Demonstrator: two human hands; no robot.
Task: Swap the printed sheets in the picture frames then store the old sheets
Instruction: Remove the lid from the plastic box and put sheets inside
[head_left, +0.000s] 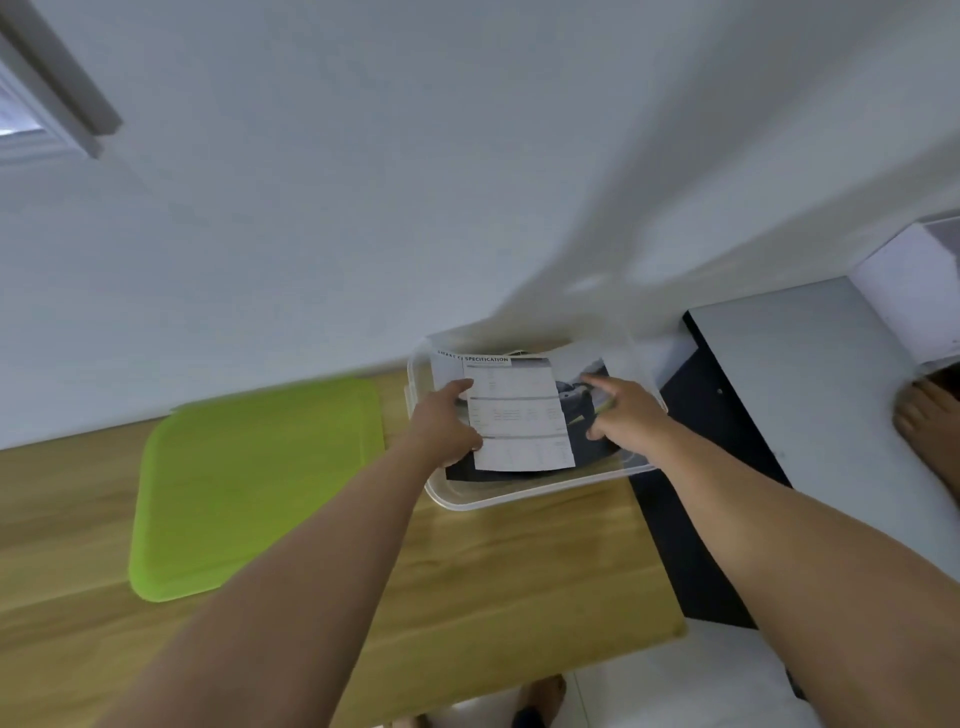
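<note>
Down in the bin (519, 501), the left hand (447, 423) pinches the sheets (519, 415) at 9 o'clock; the right hand (623, 410), fingers straight, presses them at 3 o'clock.

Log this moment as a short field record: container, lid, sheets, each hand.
container: clear container, open, on the wooden table
lid: green lid, off, flat on the table to the container's left
sheets: specification sheet on top of a dark printed sheet, both in the container
left hand: left hand at the specification sheet's left edge, thumb on it; grip unclear
right hand: right hand, fingers spread, resting on the dark printed sheet
</note>
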